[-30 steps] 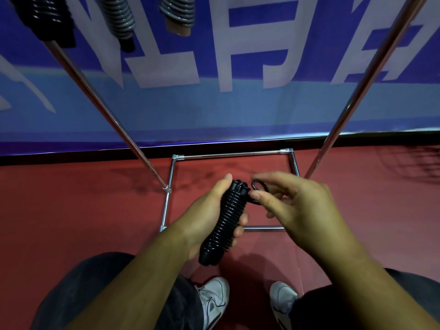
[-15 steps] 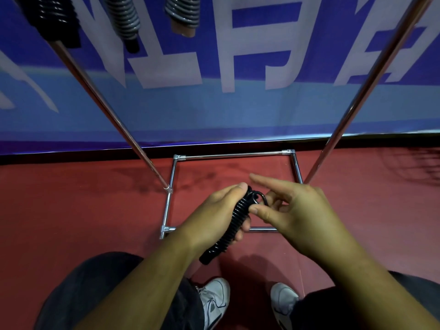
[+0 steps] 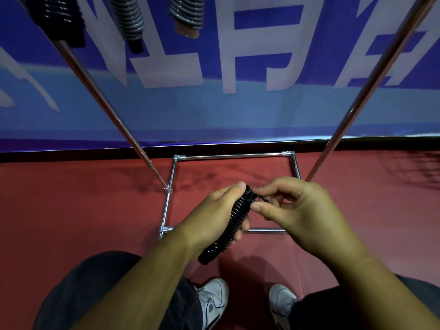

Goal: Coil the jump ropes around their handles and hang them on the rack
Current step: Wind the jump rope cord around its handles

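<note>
Two hands meet over one black jump rope (image 3: 234, 222), which is wound in tight turns round its handles into a thick ribbed bundle. The left hand (image 3: 214, 217) is wrapped round the middle of it, with the fingers curled underneath and the thumb laid along the upper end. The bundle slants. Its upper end points away from the person and a little to the right, and its lower end sticks out below the palm toward the knees.

The right hand (image 3: 297, 210) sits at that upper end with its fingers bent. Thumb and forefinger are closed together on a short bit of black cord (image 3: 260, 198) that pokes out there. How the bit runs under the fingers is hidden.

All this is held above the red floor (image 3: 71, 210), over the base of the rack (image 3: 112, 110). That base is a rectangle of shiny tube (image 3: 233, 156) lying on the floor. One bright pole climbs away to the left and another (image 3: 371, 84) to the right.

At the top left, three more coiled ropes (image 3: 128, 17) hang down into sight. One is black and two are grey, and the rightmost shows a tan handle end.

Behind the rack stands a blue banner (image 3: 238, 110) with big white characters. At the bottom are dark trouser legs (image 3: 95, 294) and two white shoes (image 3: 214, 298), toes toward the rack.
</note>
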`<action>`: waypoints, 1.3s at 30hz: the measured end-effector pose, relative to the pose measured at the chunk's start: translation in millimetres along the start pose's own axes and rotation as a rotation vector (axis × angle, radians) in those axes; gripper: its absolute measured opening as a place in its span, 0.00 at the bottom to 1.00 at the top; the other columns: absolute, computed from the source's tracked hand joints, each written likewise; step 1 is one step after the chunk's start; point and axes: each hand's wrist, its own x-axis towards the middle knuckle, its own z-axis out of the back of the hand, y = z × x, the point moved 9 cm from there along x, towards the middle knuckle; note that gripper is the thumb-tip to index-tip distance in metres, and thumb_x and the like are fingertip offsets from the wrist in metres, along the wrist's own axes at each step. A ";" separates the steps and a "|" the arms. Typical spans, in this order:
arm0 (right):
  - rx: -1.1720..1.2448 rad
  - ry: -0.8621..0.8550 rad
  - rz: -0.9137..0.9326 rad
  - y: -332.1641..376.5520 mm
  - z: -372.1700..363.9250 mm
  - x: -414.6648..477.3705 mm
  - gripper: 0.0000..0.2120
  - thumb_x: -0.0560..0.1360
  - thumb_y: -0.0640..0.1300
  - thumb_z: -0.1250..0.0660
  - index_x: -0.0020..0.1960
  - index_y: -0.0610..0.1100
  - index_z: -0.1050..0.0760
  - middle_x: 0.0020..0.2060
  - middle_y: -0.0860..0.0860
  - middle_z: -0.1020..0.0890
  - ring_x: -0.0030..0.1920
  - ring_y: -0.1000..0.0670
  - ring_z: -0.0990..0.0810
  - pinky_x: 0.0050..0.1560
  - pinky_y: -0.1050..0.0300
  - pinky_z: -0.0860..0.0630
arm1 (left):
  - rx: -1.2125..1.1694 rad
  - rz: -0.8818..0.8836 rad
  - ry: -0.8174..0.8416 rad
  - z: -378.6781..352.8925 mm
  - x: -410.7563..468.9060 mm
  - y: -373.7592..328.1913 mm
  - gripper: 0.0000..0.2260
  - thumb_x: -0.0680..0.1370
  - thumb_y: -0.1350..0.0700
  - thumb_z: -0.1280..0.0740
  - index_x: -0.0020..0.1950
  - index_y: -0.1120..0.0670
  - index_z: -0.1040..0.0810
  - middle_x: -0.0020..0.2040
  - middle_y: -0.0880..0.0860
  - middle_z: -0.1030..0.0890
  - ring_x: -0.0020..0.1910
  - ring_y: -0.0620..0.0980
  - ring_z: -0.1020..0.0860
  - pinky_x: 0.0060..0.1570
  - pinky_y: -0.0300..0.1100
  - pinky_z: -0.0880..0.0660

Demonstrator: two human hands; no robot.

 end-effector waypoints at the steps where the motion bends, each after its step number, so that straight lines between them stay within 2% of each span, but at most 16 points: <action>1: -0.018 0.008 0.014 0.4 0.1 0.5 0.07 0.69 0.45 0.19 0.45 0.52 0.14 0.34 0.52 0.20 0.35 0.50 0.20 0.39 0.54 0.22 | 0.011 -0.002 -0.002 0.4 -0.3 -0.1 0.19 0.85 0.41 0.45 0.54 0.52 0.21 0.36 0.57 0.21 0.29 0.53 0.26 0.32 0.42 0.30; 4: -0.035 0.014 0.040 2.4 1.5 0.6 0.06 0.69 0.45 0.20 0.45 0.52 0.13 0.34 0.52 0.19 0.35 0.50 0.20 0.38 0.57 0.23 | 0.077 -0.022 -0.001 1.0 -0.7 -1.2 0.15 0.85 0.41 0.44 0.53 0.48 0.22 0.36 0.57 0.20 0.30 0.53 0.25 0.31 0.41 0.29; 7: -0.082 0.023 0.035 2.9 2.8 0.6 0.07 0.69 0.45 0.19 0.43 0.54 0.14 0.33 0.56 0.18 0.35 0.51 0.19 0.37 0.62 0.25 | 0.164 -0.066 0.009 0.7 -0.9 -5.0 0.15 0.86 0.42 0.44 0.47 0.44 0.23 0.35 0.55 0.19 0.30 0.52 0.24 0.32 0.42 0.29; 12: -0.101 0.108 -0.023 1.1 -1.7 -1.2 0.17 0.68 0.46 0.19 0.51 0.63 0.18 0.35 0.57 0.18 0.35 0.54 0.21 0.40 0.64 0.24 | 0.347 -0.100 0.028 2.6 -2.6 -9.2 0.16 0.86 0.43 0.44 0.47 0.48 0.23 0.36 0.53 0.18 0.31 0.50 0.23 0.33 0.41 0.27; 15: -0.100 0.128 -0.052 -3.3 -4.8 -1.6 0.14 0.69 0.45 0.19 0.46 0.63 0.18 0.33 0.58 0.17 0.34 0.55 0.22 0.38 0.66 0.26 | 0.428 -0.113 0.046 2.3 -3.6 -9.5 0.16 0.86 0.43 0.45 0.45 0.45 0.24 0.37 0.54 0.17 0.31 0.49 0.22 0.33 0.39 0.27; 18: -0.123 0.148 -0.118 -12.8 -9.5 -2.7 0.09 0.69 0.45 0.19 0.39 0.56 0.18 0.32 0.59 0.17 0.31 0.60 0.24 0.35 0.69 0.28 | 0.484 -0.104 0.043 2.4 -3.7 -5.6 0.16 0.86 0.44 0.45 0.44 0.47 0.25 0.38 0.56 0.17 0.30 0.49 0.23 0.31 0.39 0.29; 21: -0.140 0.148 -0.133 -16.6 -13.3 -3.8 0.08 0.68 0.44 0.19 0.39 0.49 0.18 0.32 0.56 0.17 0.31 0.59 0.23 0.35 0.65 0.26 | 0.506 -0.089 0.044 1.9 -3.3 -2.9 0.16 0.86 0.44 0.45 0.45 0.49 0.25 0.39 0.57 0.17 0.30 0.49 0.23 0.31 0.40 0.29; 25: -0.125 0.128 -0.107 -19.4 -13.6 -2.9 0.08 0.69 0.44 0.19 0.40 0.49 0.19 0.32 0.54 0.18 0.33 0.52 0.22 0.38 0.57 0.23 | 0.466 -0.050 0.057 1.1 -2.9 -1.0 0.16 0.86 0.43 0.45 0.46 0.48 0.24 0.39 0.57 0.17 0.31 0.50 0.22 0.33 0.41 0.27; 28: -0.118 0.153 -0.074 -17.8 -16.9 -2.7 0.06 0.72 0.46 0.21 0.41 0.50 0.18 0.31 0.55 0.20 0.32 0.53 0.24 0.39 0.54 0.23 | 0.400 -0.006 0.075 -0.2 -3.1 3.2 0.16 0.86 0.42 0.46 0.47 0.46 0.23 0.36 0.54 0.18 0.31 0.50 0.23 0.34 0.43 0.27; 30: -0.126 0.140 -0.052 -15.9 -16.5 -1.7 0.06 0.75 0.47 0.24 0.40 0.48 0.17 0.30 0.55 0.19 0.32 0.52 0.21 0.40 0.49 0.22 | 0.314 0.061 0.114 -3.4 -5.1 8.9 0.16 0.86 0.40 0.46 0.52 0.45 0.22 0.36 0.54 0.18 0.32 0.50 0.22 0.33 0.43 0.26; 34: 0.071 0.170 -0.136 -20.9 -15.8 1.3 0.05 0.75 0.44 0.25 0.41 0.46 0.16 0.35 0.50 0.14 0.40 0.41 0.16 0.46 0.40 0.19 | 0.256 0.084 0.148 -4.2 -9.1 8.5 0.17 0.86 0.40 0.47 0.53 0.47 0.23 0.36 0.54 0.20 0.29 0.49 0.25 0.29 0.39 0.28; 36: 0.157 0.187 -0.157 -21.2 -15.8 0.7 0.04 0.74 0.43 0.23 0.42 0.44 0.15 0.36 0.47 0.13 0.40 0.39 0.16 0.47 0.41 0.19 | 0.246 0.085 0.150 -3.2 -9.3 7.7 0.17 0.86 0.40 0.46 0.53 0.47 0.22 0.36 0.54 0.20 0.30 0.50 0.25 0.30 0.40 0.28; 39: 0.160 0.180 -0.139 -20.5 -16.5 -0.2 0.04 0.72 0.42 0.22 0.40 0.45 0.15 0.34 0.48 0.14 0.35 0.49 0.20 0.41 0.50 0.22 | 0.210 0.112 0.138 -2.2 -8.1 10.6 0.18 0.85 0.39 0.45 0.56 0.49 0.22 0.36 0.54 0.20 0.30 0.50 0.25 0.31 0.42 0.28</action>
